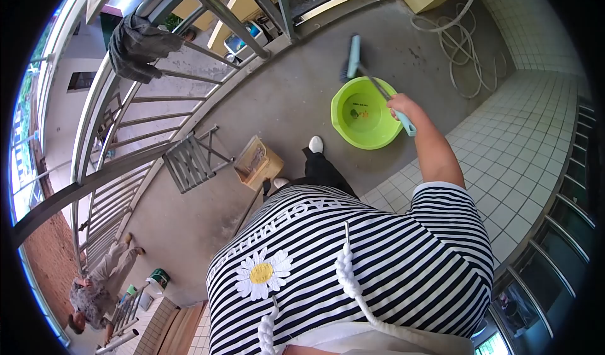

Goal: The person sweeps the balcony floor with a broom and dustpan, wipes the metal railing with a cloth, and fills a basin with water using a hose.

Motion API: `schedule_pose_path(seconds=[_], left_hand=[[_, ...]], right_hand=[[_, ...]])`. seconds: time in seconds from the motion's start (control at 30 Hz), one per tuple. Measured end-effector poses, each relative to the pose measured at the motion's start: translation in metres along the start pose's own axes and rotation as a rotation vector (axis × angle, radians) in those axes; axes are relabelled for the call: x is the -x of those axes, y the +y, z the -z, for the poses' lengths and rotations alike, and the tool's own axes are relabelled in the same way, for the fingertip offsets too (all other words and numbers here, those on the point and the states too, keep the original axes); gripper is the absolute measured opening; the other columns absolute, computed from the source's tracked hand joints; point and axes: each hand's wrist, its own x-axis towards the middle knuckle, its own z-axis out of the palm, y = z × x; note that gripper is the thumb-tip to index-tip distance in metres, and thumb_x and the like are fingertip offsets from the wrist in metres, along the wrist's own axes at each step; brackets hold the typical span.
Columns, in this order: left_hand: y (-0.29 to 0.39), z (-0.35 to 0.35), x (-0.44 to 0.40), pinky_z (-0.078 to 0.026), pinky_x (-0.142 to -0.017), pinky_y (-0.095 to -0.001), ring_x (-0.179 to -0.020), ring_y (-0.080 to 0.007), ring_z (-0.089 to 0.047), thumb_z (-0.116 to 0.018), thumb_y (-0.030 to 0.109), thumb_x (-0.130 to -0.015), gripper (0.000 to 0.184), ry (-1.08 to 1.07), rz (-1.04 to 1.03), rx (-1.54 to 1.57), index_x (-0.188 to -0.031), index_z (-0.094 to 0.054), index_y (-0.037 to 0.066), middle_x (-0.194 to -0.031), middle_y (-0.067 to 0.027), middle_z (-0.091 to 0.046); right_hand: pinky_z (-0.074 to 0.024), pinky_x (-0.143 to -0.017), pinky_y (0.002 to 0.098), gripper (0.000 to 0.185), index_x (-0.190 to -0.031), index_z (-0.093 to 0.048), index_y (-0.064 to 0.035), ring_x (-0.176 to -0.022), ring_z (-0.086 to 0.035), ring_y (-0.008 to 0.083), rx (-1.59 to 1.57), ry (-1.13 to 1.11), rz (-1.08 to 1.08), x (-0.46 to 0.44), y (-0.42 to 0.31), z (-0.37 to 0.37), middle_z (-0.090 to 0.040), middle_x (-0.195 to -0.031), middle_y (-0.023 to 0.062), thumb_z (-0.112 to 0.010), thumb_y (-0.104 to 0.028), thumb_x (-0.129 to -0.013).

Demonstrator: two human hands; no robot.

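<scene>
My right hand (405, 106) is closed around the handle of a scrub brush (355, 53), which has a light blue head with dark bristles, a metal shaft and a light blue grip end. Its shaft crosses above a lime green plastic basin (367, 137) on the concrete floor, and the head is beyond the basin's far rim. Printed marks show on the basin's bottom. My left hand is out of sight. By my feet is a tan, box-shaped dustpan (267, 167) with some debris inside; a long stick runs from near it toward my body.
A folding stool (189, 164) stands beside metal railings (167, 99), where a grey cloth (135, 49) hangs. A pale hose (463, 52) lies coiled near the tiled wall (498, 147). Another person (94, 295) is at lower left, near a dark green bucket (159, 278).
</scene>
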Motion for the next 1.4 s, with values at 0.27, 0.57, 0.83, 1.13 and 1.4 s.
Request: schedule_pose_path(seconds=[0.27,0.57,0.83,1.13,1.4], left_hand=[[0.026,-0.044,-0.019,-0.034,-0.041,-0.0191,-0.046,-0.0080,-0.044,-0.052,0.002,-0.071,0.029,-0.109,-0.073,-0.027,-0.100,-0.046,0.001,-0.063,-0.0026,-0.049],[0.099,-0.107,-0.046,-0.034,-0.042,-0.0181,-0.047,-0.0067,-0.043,-0.050,-0.001,-0.073,0.034,-0.186,0.108,0.077,-0.107,-0.043,0.001,-0.066,-0.0016,-0.049],[0.126,-0.134,-0.075,-0.036,-0.043,-0.0183,-0.048,-0.0067,-0.043,-0.050,0.002,-0.073,0.033,-0.330,-0.236,-0.247,-0.106,-0.044,0.001,-0.067,-0.0025,-0.049],[0.112,-0.123,-0.139,-0.036,-0.043,-0.0177,-0.047,-0.0054,-0.043,-0.049,0.000,-0.071,0.037,-0.513,-0.339,-0.204,-0.108,-0.044,0.000,-0.067,-0.0010,-0.051],[0.074,-0.095,-0.214,-0.037,-0.079,-0.0214,-0.090,-0.0099,-0.050,-0.055,0.000,-0.072,0.043,-0.668,-0.101,-0.170,-0.113,-0.041,-0.002,-0.098,-0.0049,-0.054]], right_hand=[[-0.0365,-0.034,0.0279,0.019,-0.090,-0.046,-0.0016,-0.040,-0.045,0.0140,-0.281,0.028,0.098,0.056,0.028,0.001,-0.045,-0.053,0.0062,-0.047,-0.007,-0.072],[-0.0341,-0.034,0.0238,0.028,-0.099,-0.044,-0.0016,-0.041,-0.042,0.0090,-0.254,-0.190,0.094,0.021,0.038,-0.034,-0.044,-0.055,0.0027,-0.047,-0.007,-0.072],[-0.0374,-0.034,0.0275,0.022,-0.090,-0.046,-0.0019,-0.040,-0.045,0.0139,-0.462,0.277,0.148,0.022,0.058,-0.004,-0.047,-0.052,0.0062,-0.049,-0.006,-0.069],[-0.0335,-0.032,0.0251,0.024,-0.097,-0.041,-0.0060,-0.040,-0.041,0.0105,-0.711,0.439,0.123,0.149,0.072,-0.006,-0.042,-0.055,0.0023,-0.049,-0.008,-0.074],[-0.0309,-0.032,0.0209,0.009,-0.083,-0.040,-0.0087,-0.041,-0.039,0.0069,-0.834,0.563,0.102,0.201,0.068,-0.032,-0.041,-0.056,0.0005,-0.045,-0.009,-0.075]])
